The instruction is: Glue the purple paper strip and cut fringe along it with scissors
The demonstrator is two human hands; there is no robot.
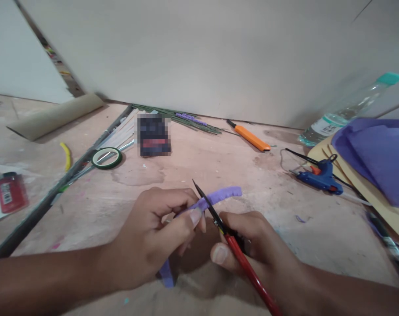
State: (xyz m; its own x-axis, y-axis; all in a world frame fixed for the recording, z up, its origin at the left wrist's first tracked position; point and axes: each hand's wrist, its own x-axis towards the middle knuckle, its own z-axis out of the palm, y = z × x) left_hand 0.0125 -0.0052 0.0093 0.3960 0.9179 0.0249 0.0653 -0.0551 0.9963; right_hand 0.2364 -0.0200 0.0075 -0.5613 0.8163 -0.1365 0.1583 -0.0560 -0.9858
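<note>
A narrow purple paper strip (224, 194) is pinched between the thumb and fingers of my left hand (163, 219). One end of the strip curves out to the right, and the other hangs below the palm. My right hand (261, 237) grips a pair of scissors (235, 248) with red handles and dark blades. The blades lie across the strip just right of my left thumb; whether they are parted there I cannot tell. Part of the handles is hidden by my right fingers.
Behind my hands lie green tape (107, 158), green wire stems (199, 125) and an orange cutter (252, 138). A blue glue gun (318, 177), a water bottle (344, 114) and purple paper (377, 158) are at right. A cardboard tube (57, 116) and red bottle (11, 193) are at left.
</note>
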